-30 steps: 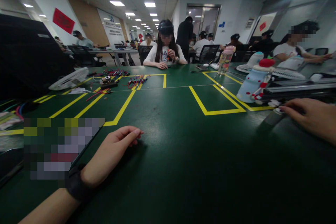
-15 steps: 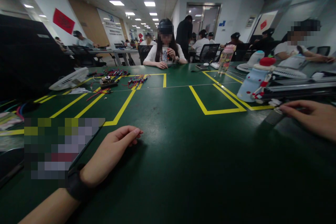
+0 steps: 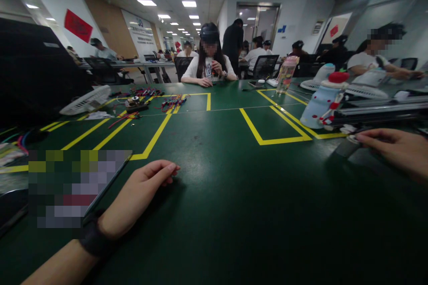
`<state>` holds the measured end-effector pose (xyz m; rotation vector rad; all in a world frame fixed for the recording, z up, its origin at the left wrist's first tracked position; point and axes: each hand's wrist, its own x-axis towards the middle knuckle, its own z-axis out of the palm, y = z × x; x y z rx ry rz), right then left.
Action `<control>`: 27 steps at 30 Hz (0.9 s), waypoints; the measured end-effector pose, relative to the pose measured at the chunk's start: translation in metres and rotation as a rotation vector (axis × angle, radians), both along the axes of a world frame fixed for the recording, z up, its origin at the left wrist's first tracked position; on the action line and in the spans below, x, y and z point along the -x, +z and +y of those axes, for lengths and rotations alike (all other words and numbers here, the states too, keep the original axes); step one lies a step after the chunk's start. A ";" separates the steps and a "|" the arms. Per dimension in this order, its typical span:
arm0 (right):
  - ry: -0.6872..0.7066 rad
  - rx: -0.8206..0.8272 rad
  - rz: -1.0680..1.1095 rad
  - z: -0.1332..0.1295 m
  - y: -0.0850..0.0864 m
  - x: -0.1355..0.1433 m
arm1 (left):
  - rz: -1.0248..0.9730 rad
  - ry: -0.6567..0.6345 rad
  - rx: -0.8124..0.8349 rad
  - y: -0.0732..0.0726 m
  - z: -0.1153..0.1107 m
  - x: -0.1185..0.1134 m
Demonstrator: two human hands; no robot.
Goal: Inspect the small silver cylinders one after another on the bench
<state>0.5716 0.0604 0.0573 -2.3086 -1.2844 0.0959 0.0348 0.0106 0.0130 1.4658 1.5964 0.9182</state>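
Note:
At the right edge, my right hand pinches the upper end of a small grey cylinder between thumb and fingers. The cylinder leans over the green table, and its exact kind cannot be made out. My left hand, with a black band on the wrist, lies over the table left of centre. Its fingers are curled in and the thumb presses against them; no object shows in it. Beside the left wrist is a flat, pixelated panel.
A blue bottle with a red top stands beyond my right hand, near dark metal rails. Further back is a pink-lidded clear bottle. Bundled wires and a white fan lie at left. A person sits opposite.
The whole view shifts slightly, with things sitting a little further left. Both hands keep their poses, and the right one still grips the grey cylinder.

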 end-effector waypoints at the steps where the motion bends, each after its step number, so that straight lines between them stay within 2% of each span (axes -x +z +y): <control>1: -0.005 0.007 0.028 -0.001 0.001 0.002 | -0.006 0.001 0.002 0.000 0.000 0.000; 4: 0.018 0.020 0.101 -0.002 -0.002 0.003 | -0.016 0.004 0.012 0.000 0.000 0.000; 8: 0.150 -0.057 0.062 0.002 -0.023 -0.004 | -0.019 -0.004 0.015 -0.001 0.000 0.003; 13: 0.127 -0.083 0.035 0.007 -0.041 -0.009 | -0.040 -0.008 0.009 -0.004 -0.001 0.005; 18: 0.167 -0.129 -0.072 0.008 -0.040 -0.005 | -0.039 -0.004 0.006 -0.005 0.000 0.006; 21: 0.219 -0.280 -0.056 0.003 -0.032 0.027 | -0.013 -0.029 0.005 -0.002 0.000 0.004; 22: 0.257 -0.329 0.052 0.000 -0.028 0.045 | 0.007 -0.051 0.006 0.001 0.000 0.001; 24: 0.405 -0.316 0.461 -0.008 -0.021 0.092 | 0.069 -0.118 -0.016 0.007 -0.002 -0.012; 27: 0.696 0.014 1.257 -0.021 -0.017 0.172 | 0.179 -0.242 -0.158 0.018 -0.009 -0.043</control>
